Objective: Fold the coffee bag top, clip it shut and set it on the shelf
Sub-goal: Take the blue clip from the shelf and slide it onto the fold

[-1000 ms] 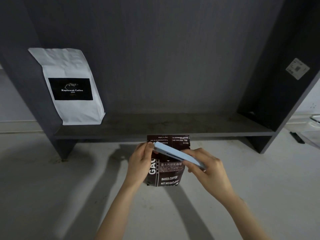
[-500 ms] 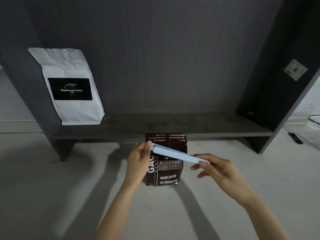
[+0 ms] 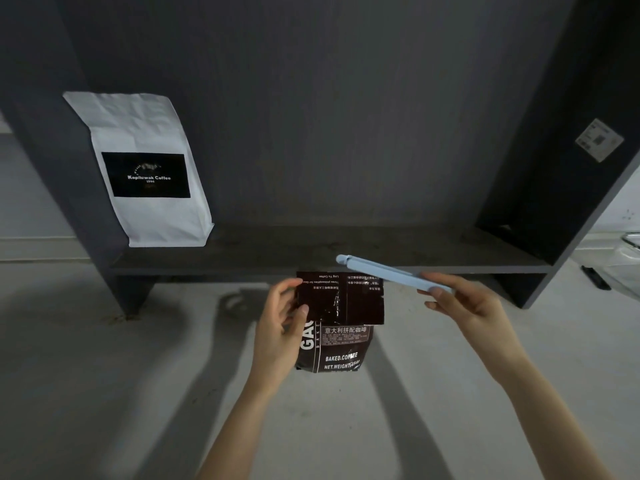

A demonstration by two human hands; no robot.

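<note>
Bare storage corner, possibly a stockroom or test space.
A dark grey shelf unit (image 3: 332, 251) stands on pale concrete floor (image 3: 86, 393), with a white coffee bag (image 3: 145, 168) and a code sticker (image 3: 601, 140).

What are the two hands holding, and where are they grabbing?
The left hand pinches the left edge of the dark coffee bag, at its folded-down top. The right hand holds the light blue clip by its right end.

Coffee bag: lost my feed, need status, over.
Left hand holds brown bag, top folded. Right hand holds blue clip off the bag. Shelf holds a white bag far left.
</note>
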